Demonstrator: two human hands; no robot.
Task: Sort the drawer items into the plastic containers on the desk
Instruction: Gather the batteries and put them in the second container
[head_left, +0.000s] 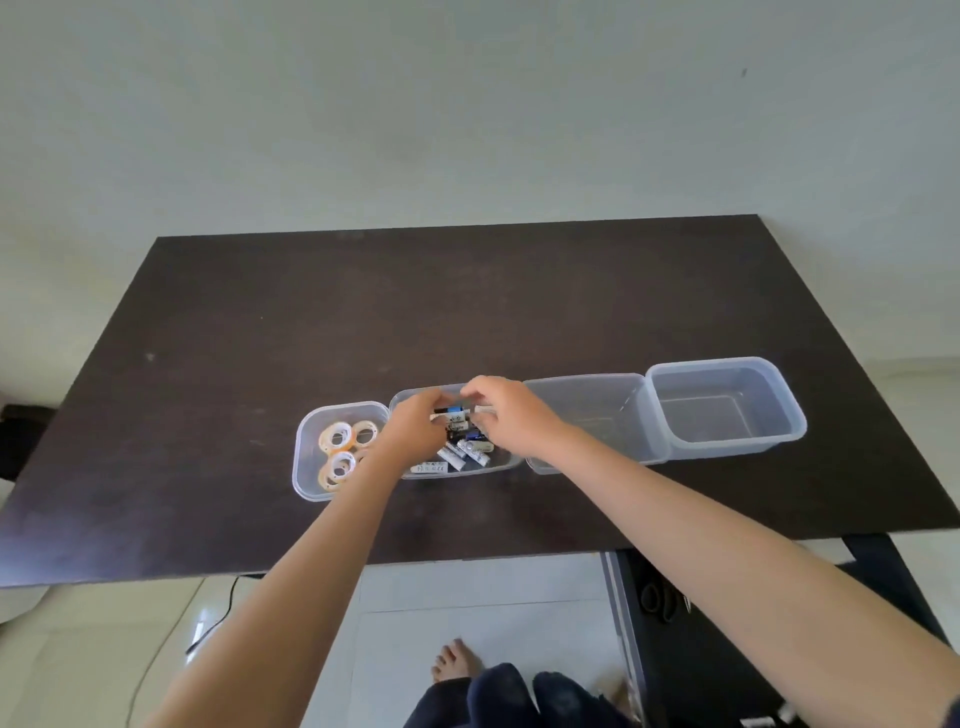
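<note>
Four clear plastic containers stand in a row on the dark desk (467, 312). The leftmost container (304, 467) holds several tape rolls (336, 437). The second container (511, 458) holds several batteries (470, 453). Both hands hover over it: my left hand (415, 428) and my right hand (506, 410) pinch a bunch of batteries (454, 414) between their fingertips above the pile. The third container (597, 415) and the fourth container (727, 405) look empty.
An open dark drawer (670, 623) juts out below the desk's front edge at the lower right, with scissors (662, 603) inside. A black cable (218, 618) runs across the tiled floor at the lower left. My foot and knees show at the bottom centre.
</note>
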